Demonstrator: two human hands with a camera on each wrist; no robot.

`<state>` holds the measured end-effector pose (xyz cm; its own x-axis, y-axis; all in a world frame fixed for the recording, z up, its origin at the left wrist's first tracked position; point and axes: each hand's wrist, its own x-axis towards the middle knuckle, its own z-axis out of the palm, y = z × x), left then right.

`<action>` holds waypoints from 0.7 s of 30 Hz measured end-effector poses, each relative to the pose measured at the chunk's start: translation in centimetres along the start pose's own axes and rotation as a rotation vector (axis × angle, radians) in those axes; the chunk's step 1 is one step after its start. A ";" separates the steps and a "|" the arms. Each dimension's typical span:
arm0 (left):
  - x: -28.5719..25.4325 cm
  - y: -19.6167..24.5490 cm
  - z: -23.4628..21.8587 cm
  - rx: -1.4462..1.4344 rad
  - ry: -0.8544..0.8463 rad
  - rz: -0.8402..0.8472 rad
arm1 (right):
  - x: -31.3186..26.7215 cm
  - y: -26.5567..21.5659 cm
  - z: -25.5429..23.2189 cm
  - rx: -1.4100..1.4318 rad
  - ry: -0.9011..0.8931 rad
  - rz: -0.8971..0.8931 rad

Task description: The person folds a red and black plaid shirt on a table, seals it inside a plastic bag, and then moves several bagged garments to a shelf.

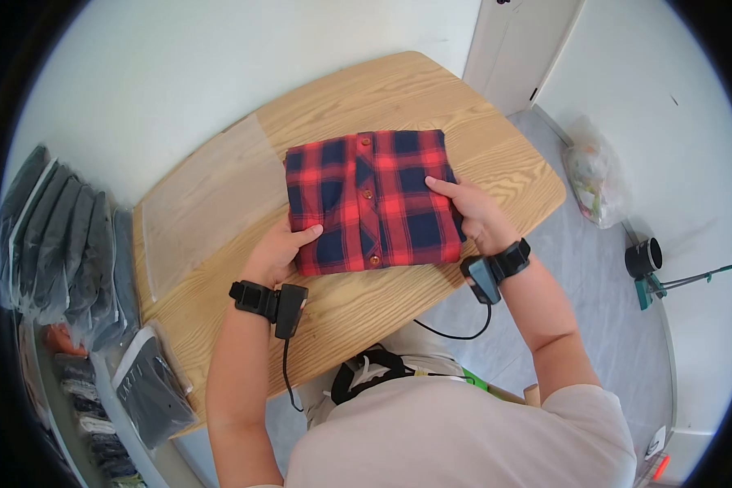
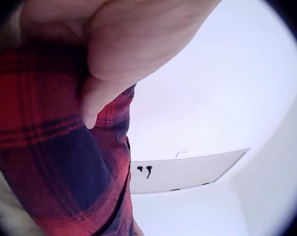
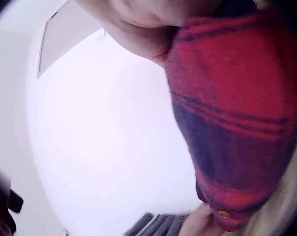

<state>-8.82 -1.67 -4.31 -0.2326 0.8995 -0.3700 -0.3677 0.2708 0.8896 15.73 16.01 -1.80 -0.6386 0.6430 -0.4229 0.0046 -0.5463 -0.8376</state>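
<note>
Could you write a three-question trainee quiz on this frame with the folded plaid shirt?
1. True or false: both hands grip the folded plaid shirt at its sides.
2. What lies on the wooden table to the left of the shirt? A) a clear plastic bag B) a pair of scissors C) a book
3. Fill in: the thumb of the left hand lies on ____ of the shirt.

Key
1. True: the left hand and the right hand each hold one side edge.
2. A: the clear plastic bag lies flat on the table.
3. top
</note>
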 end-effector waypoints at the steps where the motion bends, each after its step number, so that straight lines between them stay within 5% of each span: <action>1: 0.0 0.0 -0.1 -0.012 -0.011 -0.018 | 0.3 1.2 -0.2 0.076 -0.013 -0.165; 2: 0.2 0.0 -0.3 -0.013 -0.009 -0.019 | 0.6 2.2 -0.4 0.153 -0.023 -0.330; 8: 0.3 0.1 -0.2 0.048 0.097 -0.111 | -0.5 2.9 -2.3 -0.026 0.061 -0.126; 9: 0.1 0.0 0.3 0.263 0.236 -0.042 | -0.8 2.9 -2.5 -0.022 0.062 -0.131; 11: 0.2 0.0 0.4 0.472 0.377 0.028 | -1.5 3.2 -3.0 -0.419 0.457 -0.310; 14: 0.1 0.1 0.6 0.517 0.369 0.077 | -2.5 2.5 -3.5 -0.102 0.182 -0.144; 16: -1.4 2.3 3.1 0.024 0.138 -0.061 | -3.1 2.6 -1.8 0.042 0.098 -0.064; 17: -1.3 2.0 2.9 0.025 0.138 -0.059 | -3.3 2.6 -1.2 0.190 0.018 0.008; 19: -0.6 1.3 2.4 -0.024 0.177 -0.154 | -3.1 3.0 -1.4 0.261 -0.008 0.061; 21: -1.0 0.7 1.5 0.014 0.126 -0.072 | -3.7 3.4 -1.0 0.333 -0.035 0.120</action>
<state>-7.46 -1.87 -2.93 -0.3173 0.8279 -0.4625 -0.3748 0.3385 0.8631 18.88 12.28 -3.40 -0.6744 0.5484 -0.4944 -0.1663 -0.7652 -0.6220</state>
